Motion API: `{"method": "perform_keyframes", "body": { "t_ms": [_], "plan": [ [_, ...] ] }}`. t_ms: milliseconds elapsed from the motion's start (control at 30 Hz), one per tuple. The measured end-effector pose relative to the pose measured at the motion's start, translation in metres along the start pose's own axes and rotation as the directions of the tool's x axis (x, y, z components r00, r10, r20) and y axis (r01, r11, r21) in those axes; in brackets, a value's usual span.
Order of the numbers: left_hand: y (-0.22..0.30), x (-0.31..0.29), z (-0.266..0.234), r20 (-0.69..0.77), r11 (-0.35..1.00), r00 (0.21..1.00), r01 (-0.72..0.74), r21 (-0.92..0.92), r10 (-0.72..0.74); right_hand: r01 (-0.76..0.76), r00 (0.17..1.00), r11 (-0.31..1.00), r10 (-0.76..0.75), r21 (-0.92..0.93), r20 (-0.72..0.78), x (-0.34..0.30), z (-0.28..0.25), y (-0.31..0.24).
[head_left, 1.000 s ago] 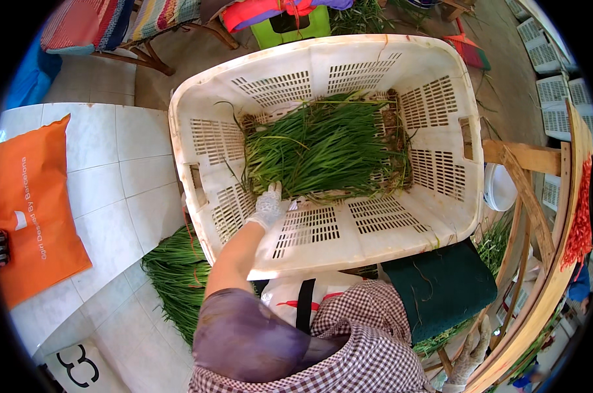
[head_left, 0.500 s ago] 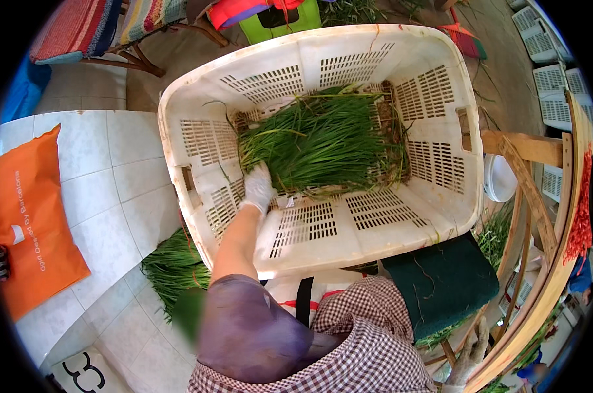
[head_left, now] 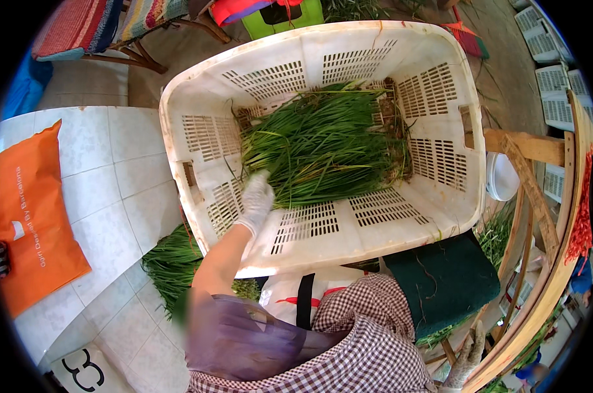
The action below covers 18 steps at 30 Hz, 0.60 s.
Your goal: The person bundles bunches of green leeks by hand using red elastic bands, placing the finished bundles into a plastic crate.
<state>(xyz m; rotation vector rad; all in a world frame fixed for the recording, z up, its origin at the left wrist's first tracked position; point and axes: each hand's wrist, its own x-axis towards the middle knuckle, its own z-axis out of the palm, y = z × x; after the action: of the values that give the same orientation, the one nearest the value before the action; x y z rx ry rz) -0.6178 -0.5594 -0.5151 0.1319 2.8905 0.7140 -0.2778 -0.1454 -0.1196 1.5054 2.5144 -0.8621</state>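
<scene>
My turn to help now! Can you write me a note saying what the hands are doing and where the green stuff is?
Left hand: gloved, reaching into the white crate, resting on the near edge of the greens; I cannot tell if it grips any.
Right hand: gloved, low by the lap, fingers spread, holding nothing visible.
Done: a big bundle of greens lies in the crate.
Left: another pile lies on the tiled floor beside the crate.

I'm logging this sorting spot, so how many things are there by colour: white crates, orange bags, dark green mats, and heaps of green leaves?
White crate: 1
Orange bag: 1
Dark green mat: 1
Heaps of green leaves: 2, one in the crate, one on the floor
Total: 5
</scene>
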Motion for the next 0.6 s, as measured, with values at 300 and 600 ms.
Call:
{"method": "perform_keyframes", "body": {
  "t_ms": [300,600],
  "plan": [
    [-0.026,0.064,0.007,-0.035,0.996,0.995,0.091,-0.002,-0.091,-0.097,0.995,0.991,0.094,0.096,0.036,-0.005,0.006,-0.014],
    [-0.028,0.156,0.031,0.343,0.77,0.913,-0.051,0.636,-0.223,-0.38,0.923,0.919,0.369,0.103,0.11,-0.007,-0.018,-0.004]
  ]
}}
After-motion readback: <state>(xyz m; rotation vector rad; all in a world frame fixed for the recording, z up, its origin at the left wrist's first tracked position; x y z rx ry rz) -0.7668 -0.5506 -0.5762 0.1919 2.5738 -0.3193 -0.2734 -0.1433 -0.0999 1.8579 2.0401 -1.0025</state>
